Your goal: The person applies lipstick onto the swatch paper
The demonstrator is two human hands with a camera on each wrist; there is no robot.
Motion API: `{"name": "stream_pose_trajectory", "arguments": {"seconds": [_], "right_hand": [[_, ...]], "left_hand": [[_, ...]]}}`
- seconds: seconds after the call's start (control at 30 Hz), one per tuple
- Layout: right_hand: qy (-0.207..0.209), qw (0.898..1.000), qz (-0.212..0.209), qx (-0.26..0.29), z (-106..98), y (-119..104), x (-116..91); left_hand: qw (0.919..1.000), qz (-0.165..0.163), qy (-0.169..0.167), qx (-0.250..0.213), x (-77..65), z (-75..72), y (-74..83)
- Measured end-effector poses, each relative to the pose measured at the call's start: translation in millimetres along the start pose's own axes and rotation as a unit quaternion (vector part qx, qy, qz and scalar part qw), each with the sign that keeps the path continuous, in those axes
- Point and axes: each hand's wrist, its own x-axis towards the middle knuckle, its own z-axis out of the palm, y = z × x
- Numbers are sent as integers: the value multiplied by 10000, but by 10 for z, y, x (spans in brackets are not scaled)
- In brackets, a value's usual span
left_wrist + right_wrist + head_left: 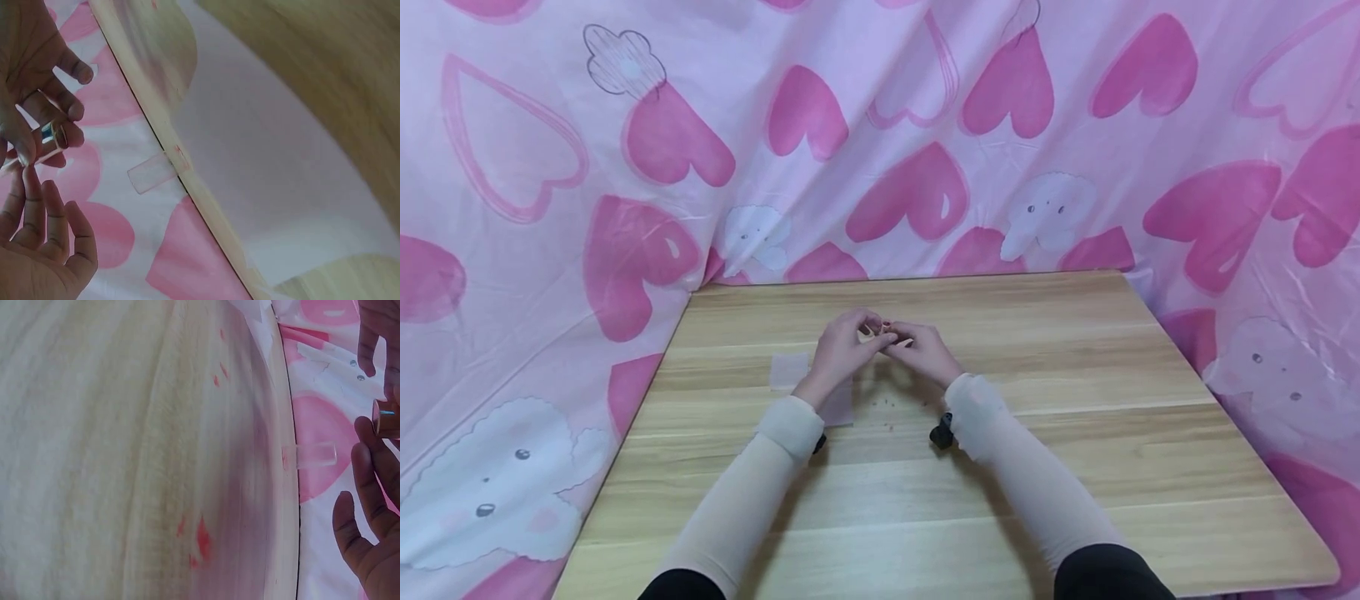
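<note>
Both hands meet over the middle of the table, fingers around a small shiny gold lipstick tube [54, 142]. Its round end also shows in the right wrist view, the gold lipstick tube [387, 420] lying at the fingertips. My left hand [844, 343] pinches it from the left, its fingertips [32, 181] close together at one end. From the other side my right hand [927, 352] grips it between thumb and fingers. A clear cylindrical cap [314, 455] stands upright near the table's far edge, red smears at its base; the hands hide it from the head view.
Two thin white sheets lie on the wooden table [1112, 467]: one sheet [788, 369] beyond the left wrist, another sheet [839, 408] beneath it. Red crumbs [203, 537] are scattered below the hands. A pink heart-patterned curtain [910, 200] hangs around the table.
</note>
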Motion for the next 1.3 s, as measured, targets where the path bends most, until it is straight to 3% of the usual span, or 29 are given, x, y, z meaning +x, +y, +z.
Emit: {"name": "stream_pose_trajectory", "arguments": {"seconds": [0.33,0.63,0.93,1.3], "right_hand": [[242,9994,-229,-36,62,-43,17],[356,9991,-188,117,101,-45,-4],[394,9987,-93,321,143,-48,-31],[137,9995,-3,286,167,-102,-73]], "left_hand": [[9987,-217,399,-227,11,10,40],[9978,-403,478,-234,-13,-18,75],[9979,-276,576,-128,-3,-25,60],[9983,-234,507,-167,0,-48,18]]}}
